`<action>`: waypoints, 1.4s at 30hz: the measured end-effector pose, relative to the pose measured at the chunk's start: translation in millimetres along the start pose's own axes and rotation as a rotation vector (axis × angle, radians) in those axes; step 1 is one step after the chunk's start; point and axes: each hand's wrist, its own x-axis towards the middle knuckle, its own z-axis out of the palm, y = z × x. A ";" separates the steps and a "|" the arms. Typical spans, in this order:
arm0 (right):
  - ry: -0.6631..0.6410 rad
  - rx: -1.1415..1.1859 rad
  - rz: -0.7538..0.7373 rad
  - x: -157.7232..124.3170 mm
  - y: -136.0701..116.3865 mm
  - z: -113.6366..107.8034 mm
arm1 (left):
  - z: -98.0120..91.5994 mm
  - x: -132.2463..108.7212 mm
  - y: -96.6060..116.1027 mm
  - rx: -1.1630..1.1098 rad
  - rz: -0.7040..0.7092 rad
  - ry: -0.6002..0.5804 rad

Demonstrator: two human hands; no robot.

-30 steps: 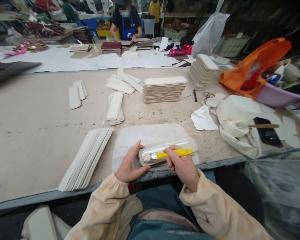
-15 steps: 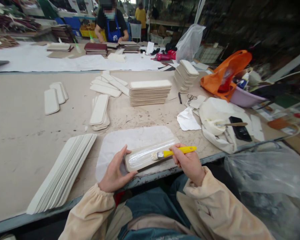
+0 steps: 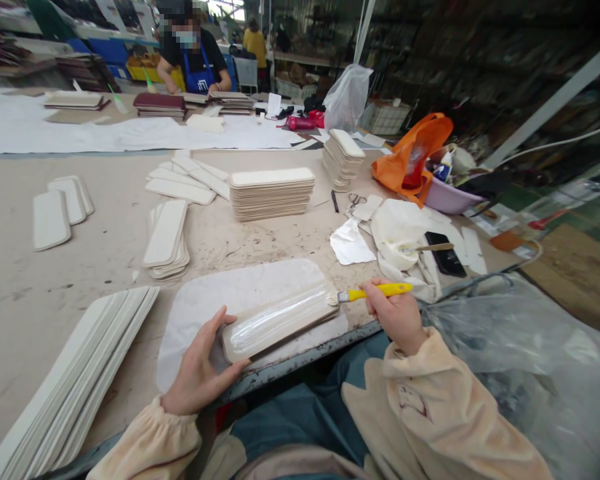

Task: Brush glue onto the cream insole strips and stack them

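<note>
In front of me lies a long beige panel with rounded corners [image 3: 275, 325], a wet, shiny white coating on its upper face. It rests on a translucent white sheet [image 3: 190, 313] at the table's edge. My left hand [image 3: 203, 370] spans the panel's left end, thumb on the near edge and fingers on the far corner. In my right hand [image 3: 393, 313] is a paintbrush with a yellow handle [image 3: 375, 292], gripped between thumb and fingers. Its white-smeared bristles touch the panel's right end.
Fanned panels [image 3: 80, 380] lie at left, more panels [image 3: 165, 233] beyond. A neat stack [image 3: 271, 193] stands mid-table. At right are a plastic-lined glue container [image 3: 397, 233], a phone [image 3: 445, 253], scissors [image 3: 356, 201] and an orange bag [image 3: 413, 157]. A co-worker [image 3: 195, 60] works opposite.
The brush has moved right along the panel, from its middle to its right end. My left hand stays at the left end. The whole view has shifted somewhat.
</note>
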 end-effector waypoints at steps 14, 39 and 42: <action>0.042 0.094 -0.061 -2.7 -4.2 11.7 | 0.3 0.7 0.4 -0.010 0.028 0.004; -0.441 0.432 0.032 -54.0 -79.3 127.1 | 1.4 -0.1 2.4 -0.135 0.076 0.011; -0.394 0.367 0.048 -48.8 -72.8 121.3 | 1.6 -0.5 1.2 -0.122 0.081 0.009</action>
